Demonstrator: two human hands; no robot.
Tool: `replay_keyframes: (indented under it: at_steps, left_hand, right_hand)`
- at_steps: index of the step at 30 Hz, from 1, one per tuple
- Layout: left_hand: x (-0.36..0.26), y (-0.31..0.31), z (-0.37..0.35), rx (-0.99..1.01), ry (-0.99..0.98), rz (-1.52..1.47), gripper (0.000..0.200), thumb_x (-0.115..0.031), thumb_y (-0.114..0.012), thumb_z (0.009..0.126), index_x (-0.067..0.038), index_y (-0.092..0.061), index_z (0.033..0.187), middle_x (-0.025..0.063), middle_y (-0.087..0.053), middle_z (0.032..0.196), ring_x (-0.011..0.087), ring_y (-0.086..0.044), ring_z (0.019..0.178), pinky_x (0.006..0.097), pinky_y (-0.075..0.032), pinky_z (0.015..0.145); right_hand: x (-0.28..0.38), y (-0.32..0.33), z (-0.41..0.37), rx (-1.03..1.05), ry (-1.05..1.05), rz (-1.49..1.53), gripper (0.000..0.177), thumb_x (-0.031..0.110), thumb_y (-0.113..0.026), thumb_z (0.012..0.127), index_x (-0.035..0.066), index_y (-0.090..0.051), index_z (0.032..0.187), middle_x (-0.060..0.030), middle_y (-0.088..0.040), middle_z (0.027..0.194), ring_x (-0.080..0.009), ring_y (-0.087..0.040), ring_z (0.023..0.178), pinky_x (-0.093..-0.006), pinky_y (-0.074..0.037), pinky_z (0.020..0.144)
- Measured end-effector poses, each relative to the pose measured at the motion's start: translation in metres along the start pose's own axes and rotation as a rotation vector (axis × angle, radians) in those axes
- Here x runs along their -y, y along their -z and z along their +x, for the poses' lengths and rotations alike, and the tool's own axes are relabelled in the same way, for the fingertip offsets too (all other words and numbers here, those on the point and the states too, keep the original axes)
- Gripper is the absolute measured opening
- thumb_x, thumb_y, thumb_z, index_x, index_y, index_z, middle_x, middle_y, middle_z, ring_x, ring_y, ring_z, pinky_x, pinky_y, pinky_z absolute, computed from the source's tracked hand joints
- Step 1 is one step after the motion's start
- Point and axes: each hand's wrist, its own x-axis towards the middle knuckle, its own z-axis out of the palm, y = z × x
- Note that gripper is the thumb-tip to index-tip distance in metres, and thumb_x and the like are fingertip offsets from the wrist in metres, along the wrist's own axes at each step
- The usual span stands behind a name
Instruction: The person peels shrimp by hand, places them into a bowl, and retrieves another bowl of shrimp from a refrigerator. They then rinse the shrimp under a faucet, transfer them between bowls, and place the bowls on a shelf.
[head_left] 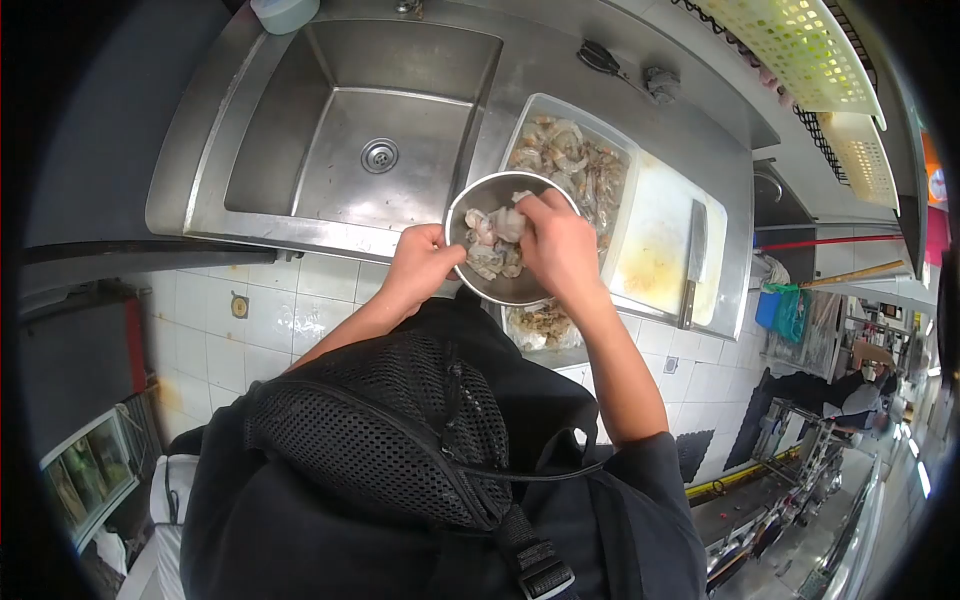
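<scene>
My left hand [422,262] grips the left rim of a round metal bowl [520,290], its thumb on the near-left edge. Pale, greyish pieces of raw shrimp [490,258] lie in the bowl. My right hand [556,238] reaches over the bowl's right side, its fingers closed on a whitish clump of the shrimp. Behind the bowl stands a white plastic tub [632,152] with many shrimp, some of which look unpeeled. Below the bowl, another container with shrimp or scraps [545,327] is partly hidden by the bowl and my arm.
An empty steel sink [400,120] with a drain is on the left. To the right, a knife [696,250] lies on a stained white cutting board [650,265]. Black-handled scissors [598,57] and a scouring pad [661,84] rest at the counter's back. Plastic baskets [800,50] hang upper right.
</scene>
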Motion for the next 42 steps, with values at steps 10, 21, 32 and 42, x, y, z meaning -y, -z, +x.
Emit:
replay_keyframes:
  at_steps: [10,21,32,42]
  left_hand:
    - [0.005,0.006,0.004,0.026,0.027,0.019,0.014,-0.001,-0.067,0.079,-0.003,-0.057,0.070,0.0081,-0.067,0.077,0.0145,-0.065,0.067,0.0266,-0.055,0.060]
    - [-0.005,-0.005,0.000,0.036,0.020,0.013,0.011,-0.001,-0.066,0.077,0.001,-0.058,0.069,0.0062,-0.063,0.070,0.0124,-0.063,0.063,0.0273,-0.052,0.056]
    - [-0.002,-0.003,0.002,0.019,-0.076,0.138,0.018,0.001,-0.064,0.076,-0.005,-0.053,0.063,-0.0016,-0.055,0.062,0.0061,-0.048,0.059,0.0254,-0.037,0.052]
    - [0.002,-0.004,0.010,0.062,-0.047,0.168,0.019,-0.002,-0.067,0.078,-0.004,-0.053,0.065,0.0022,-0.061,0.066,0.0080,-0.055,0.060,0.0256,-0.042,0.054]
  right_hand:
    - [-0.022,0.003,-0.001,0.115,-0.486,1.155,0.021,0.007,-0.075,0.090,-0.001,-0.070,0.109,-0.0058,-0.073,0.095,-0.0123,-0.067,0.082,-0.0268,-0.053,0.075]
    - [-0.022,0.009,0.001,-0.059,-0.263,0.982,0.030,0.003,-0.070,0.089,-0.004,-0.062,0.118,-0.0141,-0.072,0.102,-0.0241,-0.070,0.090,-0.0343,-0.057,0.080]
    - [0.004,-0.025,-0.015,0.202,0.061,-0.101,0.056,0.007,-0.079,0.066,0.007,-0.059,0.118,-0.0144,-0.062,0.109,-0.0373,-0.062,0.101,-0.0486,-0.055,0.081]
    - [-0.032,-0.003,0.001,0.153,-0.333,0.601,0.028,-0.001,-0.071,0.075,0.001,-0.066,0.103,-0.0116,-0.072,0.089,-0.0220,-0.068,0.081,-0.0323,-0.053,0.071]
